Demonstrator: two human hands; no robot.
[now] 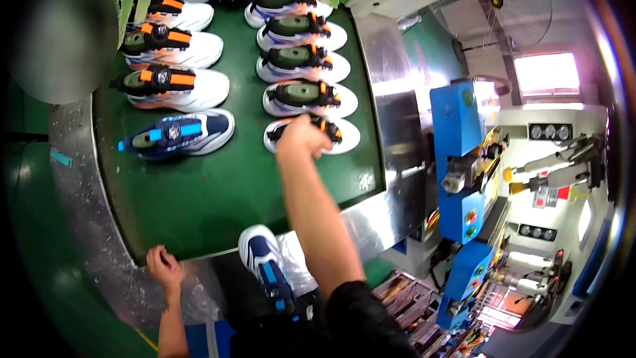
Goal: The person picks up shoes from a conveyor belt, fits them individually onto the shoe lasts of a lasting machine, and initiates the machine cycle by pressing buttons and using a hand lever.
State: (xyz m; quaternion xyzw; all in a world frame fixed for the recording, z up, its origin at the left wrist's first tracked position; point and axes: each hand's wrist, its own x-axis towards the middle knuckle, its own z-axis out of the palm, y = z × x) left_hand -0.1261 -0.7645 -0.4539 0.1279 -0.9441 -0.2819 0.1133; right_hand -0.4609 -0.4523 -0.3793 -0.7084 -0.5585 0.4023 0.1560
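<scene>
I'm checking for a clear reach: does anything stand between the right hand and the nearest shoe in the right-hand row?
Nothing visible does. The right hand is directly over that white shoe, hiding part of it. The next shoe lies beyond, not between them.

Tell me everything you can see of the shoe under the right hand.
This shoe has a white rounded toe pointing right and black upper parts with orange accents; the material is unclear. It appears to stand sole-down on the green surface, nearest the person in the right column. The right hand covers its middle, apparently touching it.
</scene>
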